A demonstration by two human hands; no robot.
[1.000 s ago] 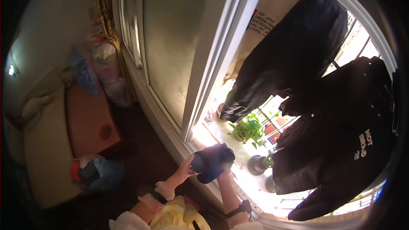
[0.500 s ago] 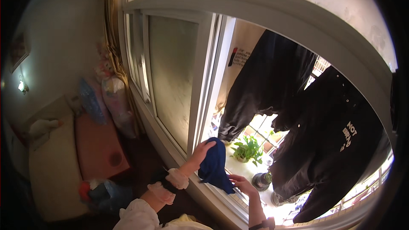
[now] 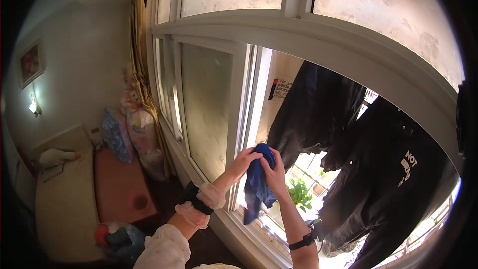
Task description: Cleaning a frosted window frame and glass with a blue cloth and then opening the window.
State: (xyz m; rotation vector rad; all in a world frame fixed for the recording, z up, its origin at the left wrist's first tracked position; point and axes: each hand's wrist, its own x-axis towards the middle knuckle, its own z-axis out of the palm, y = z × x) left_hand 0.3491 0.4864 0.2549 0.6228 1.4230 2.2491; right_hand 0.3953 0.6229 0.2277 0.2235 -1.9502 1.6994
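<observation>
A blue cloth [image 3: 257,189] hangs down in front of the open window, bunched at its top between my two hands. My left hand [image 3: 242,163] pinches its upper left side. On the upper right, my right hand [image 3: 274,172] grips the same cloth, thumb and fingers closed on it. The two hands are close together at the top edge. Just beyond them, past the window frame [image 3: 241,114], hang dark trousers [image 3: 316,112] and a black garment with white lettering [image 3: 393,169]. A green potted plant [image 3: 300,194] shows partly behind my right forearm.
A frosted sliding pane [image 3: 205,104] stands left of the opening. Further left are a gold curtain [image 3: 141,65], stuffed bags [image 3: 143,134], a bed [image 3: 64,199] with a white plush toy [image 3: 56,158], and a reddish mat [image 3: 119,184]. A blue bundle [image 3: 124,241] lies low at left.
My right hand has moved from the cloth's lower corner up to its top, beside my left hand. The cloth is now bunched and higher. The view has tilted upward.
</observation>
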